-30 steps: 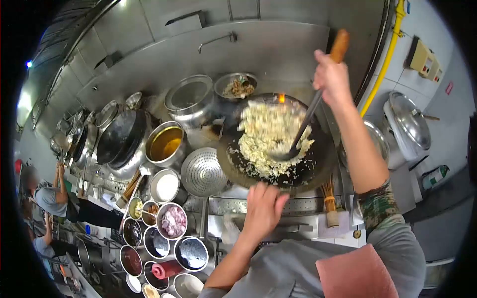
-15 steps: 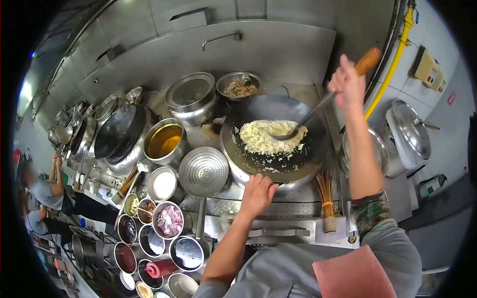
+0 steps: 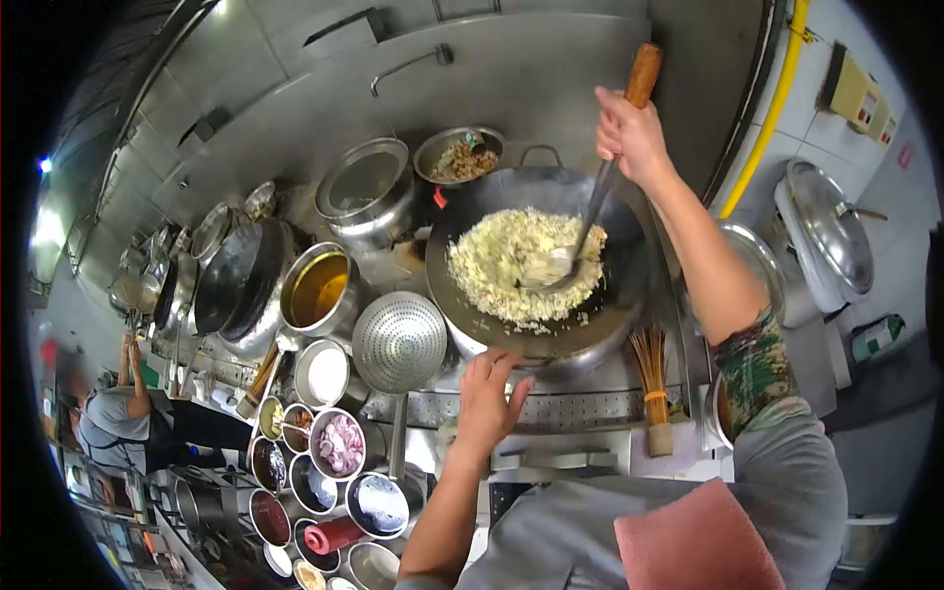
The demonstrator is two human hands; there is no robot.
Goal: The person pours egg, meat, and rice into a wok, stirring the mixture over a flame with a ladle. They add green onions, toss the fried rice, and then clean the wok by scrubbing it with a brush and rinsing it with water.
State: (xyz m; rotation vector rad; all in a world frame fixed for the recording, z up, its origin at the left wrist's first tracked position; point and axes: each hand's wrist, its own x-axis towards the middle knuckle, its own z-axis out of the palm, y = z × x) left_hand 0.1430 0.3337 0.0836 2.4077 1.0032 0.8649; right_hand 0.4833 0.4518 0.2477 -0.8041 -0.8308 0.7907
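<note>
My right hand [image 3: 634, 138] is closed around the shaft of a ladle [image 3: 593, 211], just below its wooden grip. The ladle's bowl rests in a pale yellow, rice-like mix [image 3: 497, 261] spread over the middle of a large dark wok [image 3: 626, 285]. At the wok's near rim is my left hand [image 3: 484, 403], palm down with fingers extended and the thumb apart; nothing shows in it. A perforated strainer [image 3: 399, 339] lies just left of that hand, its long handle pointing toward me.
Left of the wok stand a pot of amber liquid [image 3: 320, 290] and a bowl of sliced purple onion [image 3: 339, 442] among several ingredient tins. A bamboo brush [image 3: 653, 393] stands at the right front. Behind sits a bowl of browned food [image 3: 464, 159]. A person [image 3: 123, 413] works at far left.
My right hand and the ladle have moved left, and the ladle is more upright. The mix is spread wider across the wok. My left hand has shifted slightly left and down; the view has shifted too.
</note>
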